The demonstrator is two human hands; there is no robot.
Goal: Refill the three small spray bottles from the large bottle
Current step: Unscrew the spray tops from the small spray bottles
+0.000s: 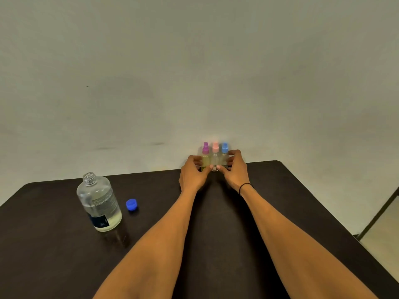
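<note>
Apparently finishing, both hands, left hand and right hand, pinched the three capped spray bottles together, leaving the large bottle to recap.

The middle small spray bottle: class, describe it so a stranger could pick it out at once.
On the dark table, look to the far edge, where both hands hold a row of three small spray bottles. The middle small spray bottle is the one with the pink top, between the purple-topped bottle and the blue-topped bottle.
</note>
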